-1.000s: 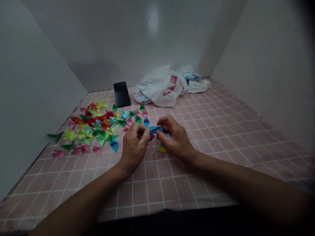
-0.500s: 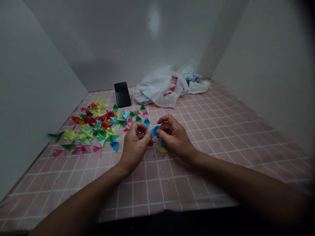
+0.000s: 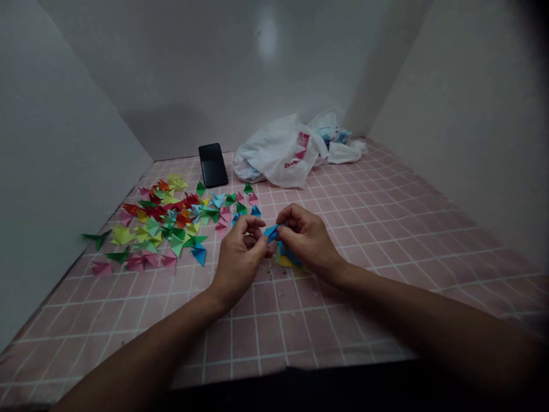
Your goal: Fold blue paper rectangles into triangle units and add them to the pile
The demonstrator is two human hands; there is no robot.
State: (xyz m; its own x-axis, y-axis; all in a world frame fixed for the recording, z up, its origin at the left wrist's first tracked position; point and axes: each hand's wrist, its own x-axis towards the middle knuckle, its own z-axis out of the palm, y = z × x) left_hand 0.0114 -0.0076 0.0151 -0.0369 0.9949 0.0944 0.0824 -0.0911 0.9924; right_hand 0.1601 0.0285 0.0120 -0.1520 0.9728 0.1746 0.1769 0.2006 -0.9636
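A small folded blue paper unit [image 3: 271,232] sits between my hands, pinched by the fingertips of my right hand [image 3: 306,239] and the thumb and fingers of my left hand [image 3: 238,257]. Just under my right palm lies a blue and yellow folded paper piece [image 3: 286,256], partly hidden by that hand. To the left of my left hand spreads a pile of many-coloured origami paper triangles [image 3: 165,220].
A pink tiled mat with white grid lines [image 3: 343,303] lies under everything, between white walls. Behind the paper pile stands a black phone [image 3: 213,165]. A crumpled white plastic bag [image 3: 274,154] lies at the back, with more white plastic and cloth to its right.
My hands have shifted slightly and turned the blue unit between them. The blue and yellow piece now sits closer under my right hand.
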